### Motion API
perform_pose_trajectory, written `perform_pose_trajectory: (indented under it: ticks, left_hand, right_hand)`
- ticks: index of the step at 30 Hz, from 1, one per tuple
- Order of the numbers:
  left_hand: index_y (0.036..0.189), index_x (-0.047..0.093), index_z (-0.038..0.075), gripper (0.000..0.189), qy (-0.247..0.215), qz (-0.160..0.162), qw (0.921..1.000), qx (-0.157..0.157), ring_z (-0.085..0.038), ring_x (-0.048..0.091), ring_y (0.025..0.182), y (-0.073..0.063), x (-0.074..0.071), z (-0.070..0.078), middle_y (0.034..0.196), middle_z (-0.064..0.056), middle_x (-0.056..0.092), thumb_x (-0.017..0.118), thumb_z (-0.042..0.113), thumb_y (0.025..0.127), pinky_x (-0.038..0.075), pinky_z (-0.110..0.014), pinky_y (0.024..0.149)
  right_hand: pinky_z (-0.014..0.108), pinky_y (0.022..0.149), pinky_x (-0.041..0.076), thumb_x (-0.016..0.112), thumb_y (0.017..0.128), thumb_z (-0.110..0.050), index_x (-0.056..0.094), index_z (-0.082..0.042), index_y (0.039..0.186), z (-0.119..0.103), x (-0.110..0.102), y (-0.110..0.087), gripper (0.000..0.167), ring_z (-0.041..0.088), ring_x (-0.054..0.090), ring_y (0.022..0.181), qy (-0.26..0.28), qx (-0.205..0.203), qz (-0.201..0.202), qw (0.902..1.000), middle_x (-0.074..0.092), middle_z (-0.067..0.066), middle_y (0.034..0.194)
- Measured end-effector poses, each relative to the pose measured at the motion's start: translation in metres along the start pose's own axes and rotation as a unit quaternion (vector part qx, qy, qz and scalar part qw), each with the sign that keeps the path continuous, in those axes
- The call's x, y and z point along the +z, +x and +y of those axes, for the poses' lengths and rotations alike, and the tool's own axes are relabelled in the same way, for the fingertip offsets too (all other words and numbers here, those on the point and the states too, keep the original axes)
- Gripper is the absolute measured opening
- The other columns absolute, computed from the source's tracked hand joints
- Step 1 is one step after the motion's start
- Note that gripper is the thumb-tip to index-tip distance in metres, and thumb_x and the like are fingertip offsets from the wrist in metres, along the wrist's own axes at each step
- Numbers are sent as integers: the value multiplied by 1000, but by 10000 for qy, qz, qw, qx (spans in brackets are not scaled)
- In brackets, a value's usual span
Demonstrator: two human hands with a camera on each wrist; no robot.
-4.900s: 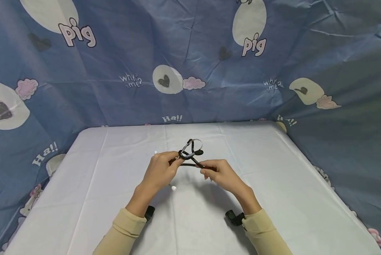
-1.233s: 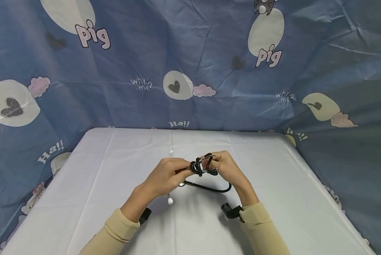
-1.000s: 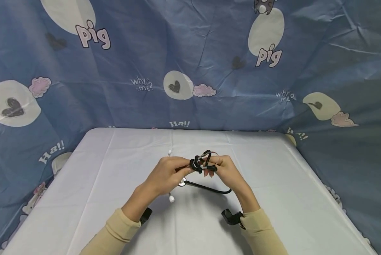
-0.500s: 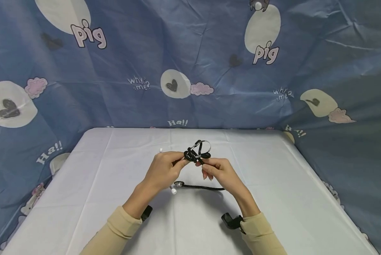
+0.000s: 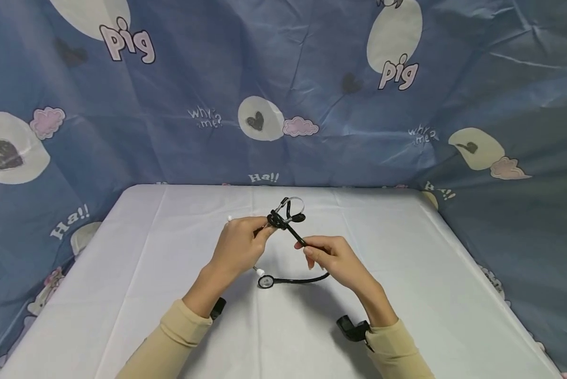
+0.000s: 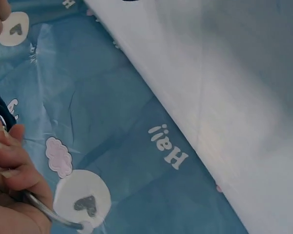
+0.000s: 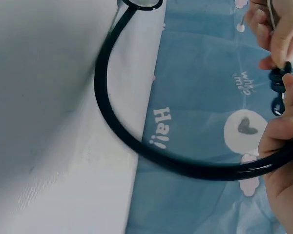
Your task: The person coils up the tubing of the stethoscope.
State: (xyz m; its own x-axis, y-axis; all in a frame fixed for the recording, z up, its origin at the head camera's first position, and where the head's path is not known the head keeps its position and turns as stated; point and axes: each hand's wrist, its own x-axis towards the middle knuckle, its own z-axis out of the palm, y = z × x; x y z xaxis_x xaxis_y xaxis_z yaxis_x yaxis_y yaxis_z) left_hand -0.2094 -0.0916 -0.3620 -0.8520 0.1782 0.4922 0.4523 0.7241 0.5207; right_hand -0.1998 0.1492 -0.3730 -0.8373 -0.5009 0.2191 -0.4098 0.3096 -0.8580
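Observation:
A black stethoscope (image 5: 296, 235) is held up by both hands above the white table. In my left hand (image 5: 239, 243) are its metal ear tubes, gripped by thumb and fingers just left of a bunched knot of tubing (image 5: 277, 220). White ear tips (image 5: 260, 272) stick out on either side of that hand. My right hand (image 5: 332, 255) pinches the tubing right of the knot, and the stretch between the hands is straight. From the right hand the tube loops back left to the round chest piece (image 5: 266, 282). The right wrist view shows this loop (image 7: 185, 168) hanging in a wide curve.
A white cloth covers the table (image 5: 179, 326). Blue printed fabric (image 5: 169, 142) hangs behind it and along both sides. Black wrist camera mounts (image 5: 351, 329) sit by the sleeve cuffs.
Over the last second my right hand has drawn away from the knot along the tubing, which is now straight between the hands. The left hand has risen slightly leftward with the knot.

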Motion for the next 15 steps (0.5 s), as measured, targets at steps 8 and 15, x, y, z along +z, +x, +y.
perform_pose_trajectory:
  ticks: [8,15]
  left_hand:
    - [64,51,22,34,228,-47,9997,112,-9,40,52,-2,2,-7,56,6,45,63,23,96,31,-27,51]
    - [62,48,21,37,374,-307,9988,99,-10,42,54,-3,2,-8,57,6,46,64,25,95,32,-27,51]
  right_hand:
    - [23,52,35,59,99,-15,72,-14,111,-10,-6,-6,18,6,44,58,-204,-79,-134,9997,63,2,73]
    - [23,56,41,64,96,-14,73,-14,105,-18,-12,-5,13,12,52,58,-361,-24,-85,9993,65,3,72]
